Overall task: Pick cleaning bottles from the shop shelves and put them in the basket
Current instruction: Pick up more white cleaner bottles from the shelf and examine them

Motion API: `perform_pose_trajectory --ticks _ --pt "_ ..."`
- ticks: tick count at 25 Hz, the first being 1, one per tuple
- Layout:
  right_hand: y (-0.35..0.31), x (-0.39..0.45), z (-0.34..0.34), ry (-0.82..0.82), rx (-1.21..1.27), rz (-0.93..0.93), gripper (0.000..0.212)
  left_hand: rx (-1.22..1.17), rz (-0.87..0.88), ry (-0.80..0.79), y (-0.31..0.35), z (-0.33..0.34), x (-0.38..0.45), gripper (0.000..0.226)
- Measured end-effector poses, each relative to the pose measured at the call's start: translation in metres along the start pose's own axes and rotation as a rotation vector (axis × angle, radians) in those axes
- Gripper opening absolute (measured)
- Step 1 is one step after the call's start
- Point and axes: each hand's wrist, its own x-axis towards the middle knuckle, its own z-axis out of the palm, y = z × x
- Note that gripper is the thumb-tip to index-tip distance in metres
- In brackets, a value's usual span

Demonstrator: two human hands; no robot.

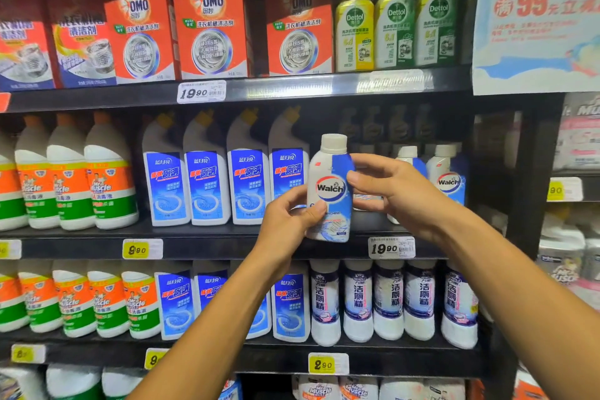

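A white Walch bottle point(331, 188) with a white cap stands upright in front of the middle shelf point(246, 247), held up between both hands just right of the frame's centre. The left hand point(289, 221) comes up from 7 o'clock and grips the bottle's lower left side, thumb curled across the label and fingers wrapped behind. The right hand point(394, 191) reaches in from 4 o'clock and pinches the bottle's upper right side, thumb on the front near the logo and fingers bent round the back. At 3 o'clock of the held bottle, more Walch bottles point(446, 174) stand on the same shelf, partly hidden by the right hand. At 9 o'clock stands a row of blue-labelled bottles point(207, 185), and further left orange-and-green bottles point(110, 185). At 12 o'clock, on the shelf above, sit orange OMO boxes point(211, 26) and, toward 1 o'clock, Dettol bottles point(396, 23). A white price tag point(391, 247) reading 19.90 sits at 5 o'clock of the bottle.
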Motion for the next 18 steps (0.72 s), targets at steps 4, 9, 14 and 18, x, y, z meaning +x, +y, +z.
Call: perform_pose_trajectory --ticks 4,9,14,18 --pt "0.009 0.010 -0.005 0.025 -0.063 -0.053 0.023 0.148 -0.034 -0.021 0.001 0.004 0.011 0.020" --pt "0.020 0.025 -0.015 0.078 -0.145 -0.047 0.023 0.317 -0.072 -0.053 0.001 0.006 0.037 0.020" --pt "0.024 0.037 -0.026 0.132 -0.193 0.000 0.021 0.314 -0.139 -0.098 -0.001 0.009 0.053 0.025" --pt "0.017 0.042 -0.031 0.254 -0.175 0.108 0.029 0.273 -0.212 -0.104 0.012 0.019 0.057 0.032"
